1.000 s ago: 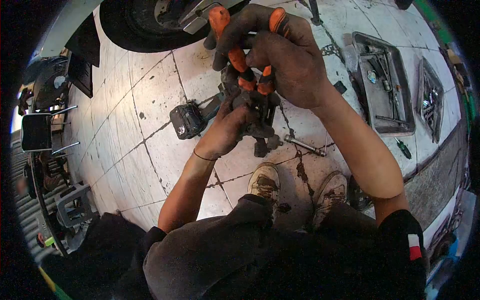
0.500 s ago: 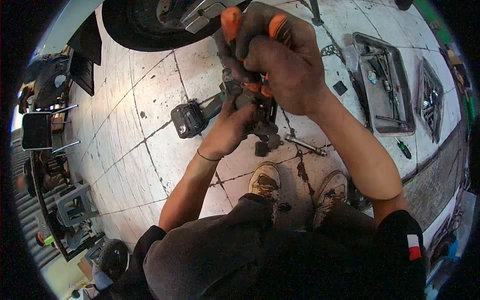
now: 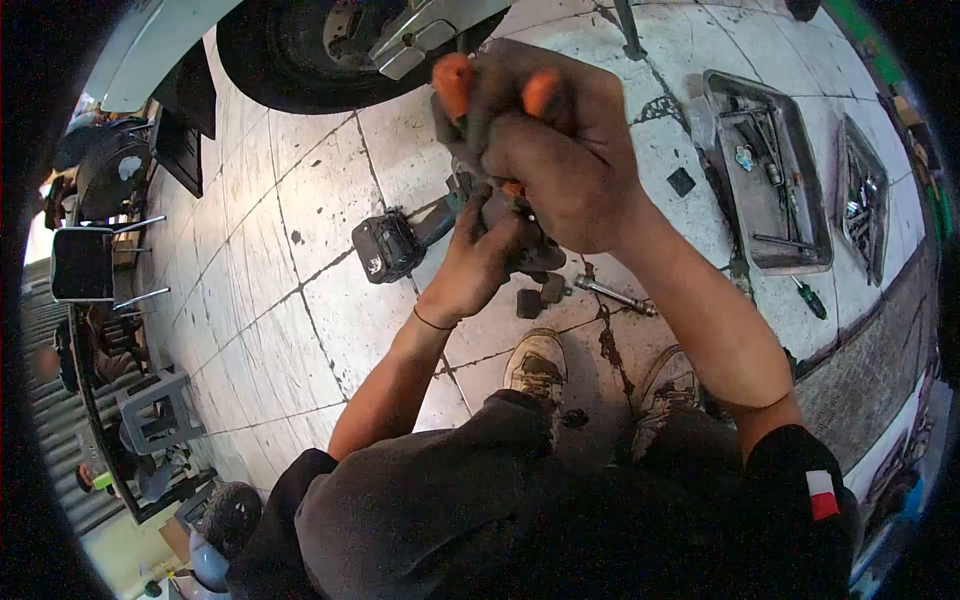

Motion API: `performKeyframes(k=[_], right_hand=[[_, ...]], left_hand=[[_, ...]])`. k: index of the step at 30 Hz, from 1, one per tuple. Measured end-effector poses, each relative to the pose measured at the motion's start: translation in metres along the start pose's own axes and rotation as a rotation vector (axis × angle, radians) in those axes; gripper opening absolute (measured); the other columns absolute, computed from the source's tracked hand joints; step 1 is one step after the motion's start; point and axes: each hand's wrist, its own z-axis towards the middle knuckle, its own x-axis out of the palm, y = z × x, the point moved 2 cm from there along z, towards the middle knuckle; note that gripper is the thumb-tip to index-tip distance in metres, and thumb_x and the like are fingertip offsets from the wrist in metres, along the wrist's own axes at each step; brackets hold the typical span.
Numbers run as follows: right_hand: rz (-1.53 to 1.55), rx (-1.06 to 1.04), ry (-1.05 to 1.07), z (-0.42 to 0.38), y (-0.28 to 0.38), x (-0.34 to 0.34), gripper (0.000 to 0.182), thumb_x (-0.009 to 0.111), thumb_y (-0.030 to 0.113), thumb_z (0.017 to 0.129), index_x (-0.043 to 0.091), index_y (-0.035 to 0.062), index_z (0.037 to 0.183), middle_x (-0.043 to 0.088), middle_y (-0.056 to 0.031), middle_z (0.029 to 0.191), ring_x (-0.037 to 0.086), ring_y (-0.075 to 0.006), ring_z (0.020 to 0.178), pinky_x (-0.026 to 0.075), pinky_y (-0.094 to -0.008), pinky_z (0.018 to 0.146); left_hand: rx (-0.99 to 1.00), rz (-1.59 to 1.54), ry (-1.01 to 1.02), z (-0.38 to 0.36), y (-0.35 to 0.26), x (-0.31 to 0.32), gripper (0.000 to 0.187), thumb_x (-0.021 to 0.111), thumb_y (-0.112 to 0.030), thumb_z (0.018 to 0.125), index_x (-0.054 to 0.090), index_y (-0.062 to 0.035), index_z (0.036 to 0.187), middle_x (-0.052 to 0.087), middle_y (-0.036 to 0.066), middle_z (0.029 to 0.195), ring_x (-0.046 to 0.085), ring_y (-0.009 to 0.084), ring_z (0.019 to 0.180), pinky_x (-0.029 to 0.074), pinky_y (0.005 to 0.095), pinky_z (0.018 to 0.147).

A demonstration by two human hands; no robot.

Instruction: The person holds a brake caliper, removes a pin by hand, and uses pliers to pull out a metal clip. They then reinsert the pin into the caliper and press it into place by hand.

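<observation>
My right hand [image 3: 565, 150] is closed around the orange-and-dark handles of a hand tool [image 3: 453, 86], raised high in front of me. Just below and to its left, my left hand [image 3: 480, 250] grips a dark, greasy metal part [image 3: 530, 245], partly hidden by my fingers and the right hand. The tool's jaws are hidden near the part. On the floor beneath lie small dark blocks [image 3: 531, 303] and a chrome ratchet [image 3: 615, 296]. A cordless power tool with a black battery [image 3: 387, 247] lies left of my left hand.
A wheel [image 3: 300, 60] is at the top. Metal trays [image 3: 819, 235] with tools stand at the right, near a green screwdriver [image 3: 811, 299]. A grey stool [image 3: 160, 410] and a black-seated chair [image 3: 82, 264] are at the left. My shoes [image 3: 536, 365] are below my hands.
My right hand has moved slightly down with the orange-handled tool. My left hand has shifted a little right in view. The surroundings have shifted slightly with the camera.
</observation>
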Motion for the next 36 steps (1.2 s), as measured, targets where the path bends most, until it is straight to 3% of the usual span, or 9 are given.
performKeyframes(k=[3, 8, 10, 13, 16, 22, 28, 31, 36], right_hand=[[-0.174, -0.087, 0.090, 0.013, -0.009, 0.003, 0.037, 0.065, 0.024, 0.093, 0.049, 0.0044, 0.066, 0.055, -0.0054, 0.056, 0.054, -0.0157, 0.053, 0.042, -0.0339, 0.052], [-0.039, 0.250, 0.048, 0.025, -0.017, 0.002, 0.046, 0.059, 0.037, 0.097, 0.049, 0.0031, 0.067, 0.052, -0.0081, 0.052, 0.055, -0.0150, 0.053, 0.043, -0.0342, 0.052], [-0.019, 0.358, 0.048, 0.032, -0.010, -0.008, 0.040, 0.060, 0.034, 0.096, 0.056, 0.0024, 0.072, 0.055, -0.0104, 0.055, 0.058, -0.0183, 0.054, 0.047, -0.0365, 0.054], [0.362, 0.382, 0.347, 0.041, 0.010, -0.021, 0.020, 0.049, 0.017, 0.096, 0.048, 0.0064, 0.079, 0.049, 0.0009, 0.070, 0.046, -0.0065, 0.060, 0.044, -0.0271, 0.053], [0.435, 0.489, 0.155, 0.029, -0.013, -0.006, 0.020, 0.050, 0.016, 0.096, 0.048, 0.0063, 0.079, 0.046, 0.0028, 0.067, 0.043, -0.0055, 0.059, 0.041, -0.0266, 0.052], [0.092, 0.106, 0.134, 0.016, -0.019, -0.013, 0.025, 0.053, 0.020, 0.098, 0.047, 0.0062, 0.079, 0.044, 0.0034, 0.066, 0.038, -0.0051, 0.059, 0.034, -0.0263, 0.051], [0.390, 0.238, 0.251, 0.022, -0.019, -0.013, 0.031, 0.056, 0.025, 0.099, 0.047, 0.0068, 0.076, 0.045, 0.0034, 0.064, 0.040, -0.0056, 0.058, 0.036, -0.0264, 0.051], [0.245, 0.406, 0.171, 0.020, -0.015, -0.003, 0.033, 0.056, 0.027, 0.099, 0.047, 0.0065, 0.075, 0.048, 0.0029, 0.064, 0.043, -0.0058, 0.058, 0.038, -0.0266, 0.051], [0.256, 0.236, 0.146, 0.016, -0.013, -0.002, 0.036, 0.057, 0.029, 0.100, 0.047, 0.0059, 0.073, 0.049, 0.0028, 0.063, 0.044, -0.0062, 0.058, 0.039, -0.0271, 0.052]], left_hand=[[0.020, 0.176, 0.064, 0.009, 0.006, -0.009, 0.041, 0.053, -0.034, 0.100, 0.054, 0.0008, 0.122, 0.065, 0.020, 0.111, 0.072, 0.0314, 0.084, 0.060, 0.0427, 0.074], [0.065, 0.124, 0.038, 0.009, 0.017, -0.010, 0.043, 0.049, -0.031, 0.100, 0.048, -0.0003, 0.131, 0.065, 0.018, 0.111, 0.071, 0.0300, 0.090, 0.059, 0.0402, 0.069], [0.105, 0.138, 0.006, 0.010, 0.024, -0.013, 0.044, 0.048, -0.029, 0.100, 0.046, -0.0008, 0.133, 0.065, 0.017, 0.110, 0.070, 0.0291, 0.091, 0.058, 0.0390, 0.067], [0.035, -0.026, -0.009, 0.007, 0.025, -0.016, 0.045, 0.048, -0.029, 0.098, 0.048, -0.0009, 0.133, 0.064, 0.015, 0.109, 0.069, 0.0266, 0.089, 0.057, 0.0373, 0.064], [0.021, -0.039, 0.071, 0.009, 0.010, -0.005, 0.049, 0.050, -0.034, 0.097, 0.049, -0.0010, 0.133, 0.064, 0.014, 0.108, 0.068, 0.0249, 0.084, 0.056, 0.0367, 0.064], [0.038, 0.025, 0.118, 0.007, 0.008, -0.005, 0.056, 0.050, -0.042, 0.097, 0.048, -0.0014, 0.135, 0.063, 0.015, 0.113, 0.069, 0.0248, 0.088, 0.056, 0.0369, 0.065], [0.037, 0.038, 0.143, 0.007, 0.004, -0.002, 0.062, 0.047, -0.054, 0.098, 0.046, -0.0039, 0.136, 0.062, 0.016, 0.119, 0.069, 0.0268, 0.087, 0.057, 0.0373, 0.066], [0.013, 0.053, 0.117, 0.007, 0.005, -0.002, 0.059, 0.047, -0.052, 0.099, 0.046, -0.0045, 0.134, 0.062, 0.015, 0.119, 0.069, 0.0269, 0.087, 0.057, 0.0371, 0.066], [0.031, 0.040, 0.119, 0.008, 0.005, -0.002, 0.056, 0.046, -0.050, 0.100, 0.046, -0.0049, 0.133, 0.063, 0.015, 0.116, 0.069, 0.0254, 0.086, 0.057, 0.0370, 0.067]])
